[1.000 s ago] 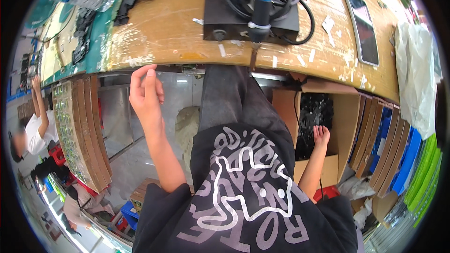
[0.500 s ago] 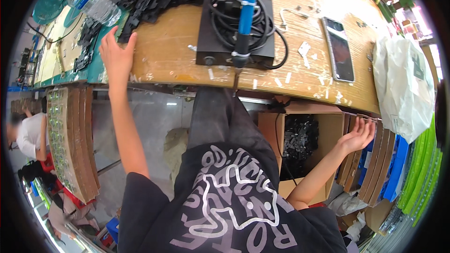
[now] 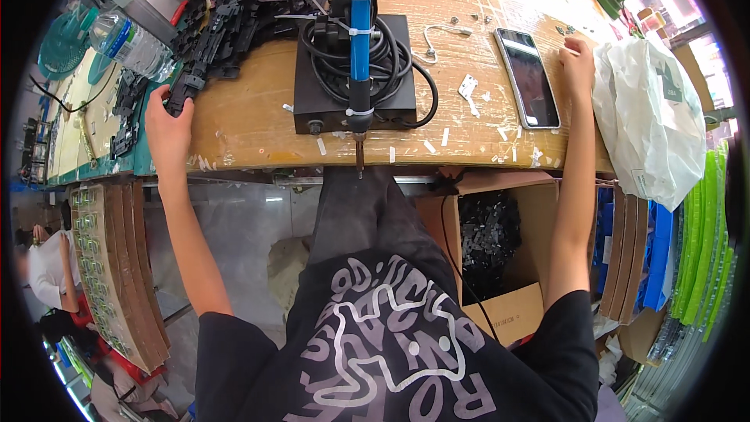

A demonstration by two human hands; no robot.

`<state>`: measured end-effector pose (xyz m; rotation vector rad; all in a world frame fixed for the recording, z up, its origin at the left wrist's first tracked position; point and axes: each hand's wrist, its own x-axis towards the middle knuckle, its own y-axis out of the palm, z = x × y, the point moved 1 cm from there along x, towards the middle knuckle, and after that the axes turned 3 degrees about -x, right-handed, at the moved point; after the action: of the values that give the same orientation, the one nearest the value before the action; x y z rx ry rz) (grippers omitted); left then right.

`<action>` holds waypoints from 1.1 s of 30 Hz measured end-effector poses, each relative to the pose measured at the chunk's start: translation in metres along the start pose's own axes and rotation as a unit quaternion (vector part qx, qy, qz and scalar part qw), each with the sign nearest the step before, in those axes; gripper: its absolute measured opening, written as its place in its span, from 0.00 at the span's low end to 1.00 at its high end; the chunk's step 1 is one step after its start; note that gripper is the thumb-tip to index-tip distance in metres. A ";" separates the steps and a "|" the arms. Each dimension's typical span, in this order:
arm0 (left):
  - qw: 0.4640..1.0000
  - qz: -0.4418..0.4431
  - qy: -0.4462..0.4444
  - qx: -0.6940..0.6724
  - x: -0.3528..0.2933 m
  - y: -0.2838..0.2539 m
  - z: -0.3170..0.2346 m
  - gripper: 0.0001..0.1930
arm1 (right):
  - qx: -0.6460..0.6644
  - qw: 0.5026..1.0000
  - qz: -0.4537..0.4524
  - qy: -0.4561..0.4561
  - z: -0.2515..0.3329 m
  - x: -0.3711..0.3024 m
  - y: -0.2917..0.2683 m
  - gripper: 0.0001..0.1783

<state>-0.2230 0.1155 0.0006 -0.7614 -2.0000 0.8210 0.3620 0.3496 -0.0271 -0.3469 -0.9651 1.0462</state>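
Observation:
My left hand (image 3: 168, 129) is at the left of the wooden bench, thumb and fingers closed round a black plastic part (image 3: 183, 92). That part lies against the near end of a heap of black plastic parts (image 3: 223, 35). Between the phone (image 3: 528, 78) and a white plastic bag (image 3: 652, 109), my right hand (image 3: 578, 72) rests over the bench with curled fingers. Small dark bits (image 3: 566, 30) lie just beyond its fingertips. Whatever those fingers hold, if anything, is hidden. A screwdriver with a blue sleeve (image 3: 360, 39) hangs upright in the middle, its tip pointing down.
Behind the screwdriver sits a black box (image 3: 308, 113) with coiled cable on top. A water bottle (image 3: 129, 43) leans at the far left. White scraps and a short white cable (image 3: 430, 43) are scattered about. Below the bench, a cardboard box (image 3: 535, 215) holds black parts.
My left hand has gone from spread fingers to gripping a black part. My right hand has risen from the bench's front edge to beside the phone. The view has shifted slightly.

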 end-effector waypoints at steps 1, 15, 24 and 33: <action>1.000 -0.020 0.021 0.011 0.000 -0.002 -0.002 0.19 | -0.074 0.997 0.003 -0.021 -0.013 0.016 0.007 0.17; 0.905 -0.117 -0.119 -0.391 -0.049 -0.025 -0.012 0.16 | -0.223 0.969 0.104 -0.031 -0.021 0.067 0.030 0.07; 0.418 0.165 -0.226 -0.865 -0.113 -0.034 -0.066 0.28 | -0.047 0.998 0.029 -0.027 0.048 0.030 -0.005 0.08; 0.561 0.267 -0.201 -0.757 -0.148 -0.031 -0.100 0.31 | 0.286 0.954 -0.086 0.006 0.200 -0.115 -0.065 0.11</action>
<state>-0.0733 0.0131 0.0017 -2.3583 -2.6083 -0.9299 0.2203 0.1823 0.0699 0.2065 -0.6284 1.1090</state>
